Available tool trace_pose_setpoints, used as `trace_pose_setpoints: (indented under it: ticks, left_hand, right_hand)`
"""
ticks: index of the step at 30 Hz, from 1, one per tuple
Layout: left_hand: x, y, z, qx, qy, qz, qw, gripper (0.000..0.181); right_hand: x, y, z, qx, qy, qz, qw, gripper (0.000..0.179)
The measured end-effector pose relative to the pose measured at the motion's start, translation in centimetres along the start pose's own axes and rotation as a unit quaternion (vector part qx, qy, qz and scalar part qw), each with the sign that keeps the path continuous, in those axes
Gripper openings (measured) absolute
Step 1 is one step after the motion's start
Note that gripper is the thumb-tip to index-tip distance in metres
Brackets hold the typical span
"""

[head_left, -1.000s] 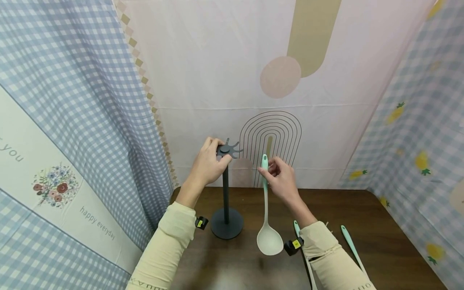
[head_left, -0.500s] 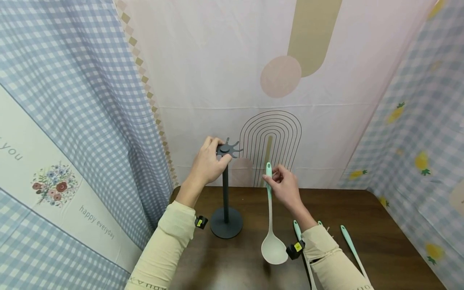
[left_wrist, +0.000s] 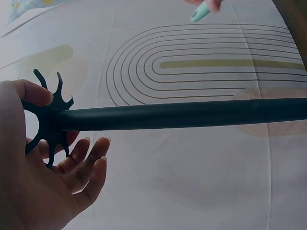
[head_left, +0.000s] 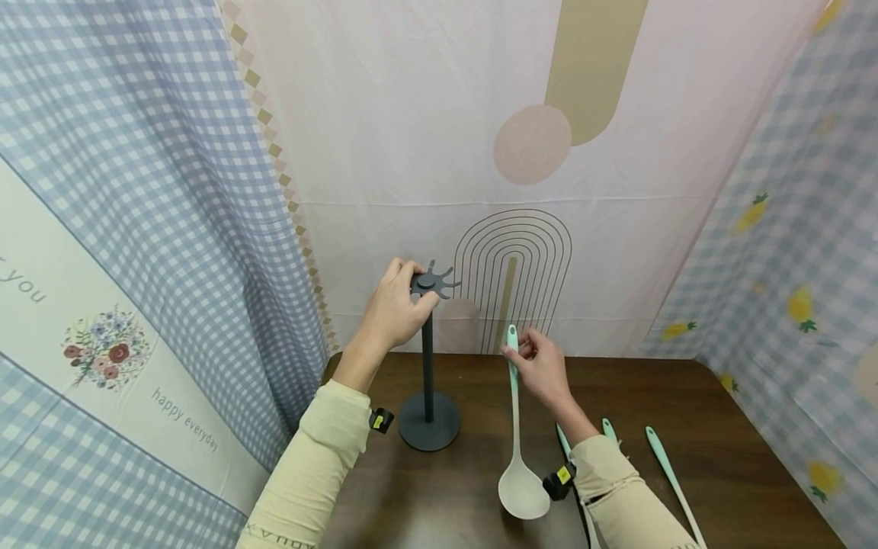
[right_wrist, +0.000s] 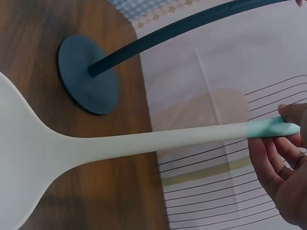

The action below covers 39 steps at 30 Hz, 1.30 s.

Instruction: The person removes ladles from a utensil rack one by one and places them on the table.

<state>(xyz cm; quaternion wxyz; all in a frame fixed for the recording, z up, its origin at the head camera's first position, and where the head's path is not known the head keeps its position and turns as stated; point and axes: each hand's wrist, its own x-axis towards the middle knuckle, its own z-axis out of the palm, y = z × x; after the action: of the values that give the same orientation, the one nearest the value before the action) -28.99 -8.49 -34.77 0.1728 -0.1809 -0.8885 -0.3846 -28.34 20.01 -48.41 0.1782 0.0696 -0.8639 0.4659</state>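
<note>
A dark grey utensil stand (head_left: 428, 366) stands upright on its round base, with a star of curved hooks (head_left: 440, 284) at the top. My left hand (head_left: 392, 309) grips that hook top, thumb at the near side and fingers behind. In the left wrist view the hooks (left_wrist: 50, 122) lie between thumb and fingers. To the right, my right hand (head_left: 544, 370) pinches a white ladle (head_left: 523, 492) by its mint-green handle end. The ladle hangs bowl down, low over the table. In the right wrist view the thumb and fingers meet around the green grip (right_wrist: 268, 127).
Several mint-handled utensils lie on the brown table (head_left: 473, 526): a far-right handle (head_left: 664, 451), a middle handle (head_left: 609, 428) and one handle (head_left: 564, 440) beside my right sleeve, which partly hides them. A printed cloth (head_left: 384, 152) hangs behind, with checked curtains (head_left: 171, 191) at the sides.
My right hand and the ladle have moved down and slightly right, away from the stand's top, and the bowl is lower over the table. My left hand keeps its hold on the stand.
</note>
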Motion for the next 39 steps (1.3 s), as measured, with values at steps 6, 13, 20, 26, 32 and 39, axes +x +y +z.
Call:
trace_pose_setpoints:
  ticks: [6,13,20,26,32,39]
  left_hand:
    - [0.0,0.1,0.0,0.0,-0.002,-0.002,1.0,0.049]
    - [0.0,0.2,-0.1,-0.004,-0.007,-0.002,1.0,0.05]
    - [-0.1,0.2,-0.1,-0.001,-0.006,-0.002,1.0,0.05]
    - [-0.2,0.2,-0.1,0.002,-0.006,-0.005,1.0,0.049]
    - [-0.2,0.1,-0.1,0.0,-0.007,-0.006,1.0,0.05]
    - [-0.2,0.1,-0.1,0.003,-0.008,-0.005,1.0,0.051]
  right_hand:
    - [-0.5,1.6,0.4,-0.004,-0.006,0.026,0.9996,0.022]
    - [-1.3,3.3,0.8,-0.02,-0.007,0.054,0.9983,0.023]
    - [-2.4,4.9,1.4,-0.027,-0.012,0.08,0.9964,0.021]
    - [-3.0,5.9,1.5,-0.03,-0.009,0.091,0.9954,0.021]
    - [-3.6,6.7,1.7,-0.037,-0.012,0.103,0.994,0.02]
    - [-4.1,7.4,1.7,-0.041,-0.02,0.115,0.9922,0.022]
